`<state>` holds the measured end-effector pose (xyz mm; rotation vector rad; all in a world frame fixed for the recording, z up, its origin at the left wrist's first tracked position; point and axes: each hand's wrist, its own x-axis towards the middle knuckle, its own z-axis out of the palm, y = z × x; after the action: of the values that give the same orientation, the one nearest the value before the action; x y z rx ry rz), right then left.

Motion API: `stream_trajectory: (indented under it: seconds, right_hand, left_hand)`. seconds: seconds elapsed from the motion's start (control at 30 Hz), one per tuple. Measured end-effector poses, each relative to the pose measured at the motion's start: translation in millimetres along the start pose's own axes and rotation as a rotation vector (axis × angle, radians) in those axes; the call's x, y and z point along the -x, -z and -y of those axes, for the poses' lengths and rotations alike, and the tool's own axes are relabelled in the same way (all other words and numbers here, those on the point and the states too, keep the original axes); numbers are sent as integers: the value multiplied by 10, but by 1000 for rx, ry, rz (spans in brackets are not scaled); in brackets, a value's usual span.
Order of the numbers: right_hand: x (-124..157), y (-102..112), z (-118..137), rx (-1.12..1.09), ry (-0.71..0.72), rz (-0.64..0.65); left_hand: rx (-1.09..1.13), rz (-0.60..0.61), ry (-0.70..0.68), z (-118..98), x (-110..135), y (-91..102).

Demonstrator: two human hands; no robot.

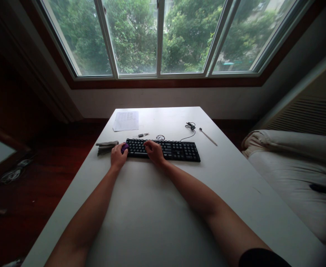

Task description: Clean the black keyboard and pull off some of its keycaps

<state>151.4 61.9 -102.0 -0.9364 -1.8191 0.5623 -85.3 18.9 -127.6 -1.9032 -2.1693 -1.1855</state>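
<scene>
A black keyboard [168, 149] lies across the white table. At its left end my left hand [118, 155] is closed round a small purple lump [124, 147], soft-looking and partly hidden by the fingers. My right hand [154, 150] is over the middle-left keys with its fingers curled in; whether anything is between them I cannot make out. Just left of my left hand lies a folded grey cloth [106, 147]. Behind the keyboard are a small tool with a dark handle and metal tips [143, 135] and a little clear, ring-shaped item [160, 137].
A printed paper sheet [126, 121] lies at the table's [140, 207] far left. Behind the keyboard's right side is its coiled cable [190, 126], with a thin dark-tipped brush-like stick [208, 137] beside it. A cushioned seat [285, 174] stands to the right, a window [160, 40] beyond.
</scene>
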Motion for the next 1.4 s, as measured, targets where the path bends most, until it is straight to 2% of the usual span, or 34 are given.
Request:
stream_trajectory:
  seconds: [0.23,0.53,1.4]
  right_hand:
    - [-5,-5,-10,-10,13,-4]
    - [1,-7,-11,0,-8,6]
    - [-4,15,23,10,-26,14]
  left_hand:
    - [1,-2,-8,8,-5,-7]
    - [94,25,52,-43,2,22]
    - [65,28,43,-49,8,30]
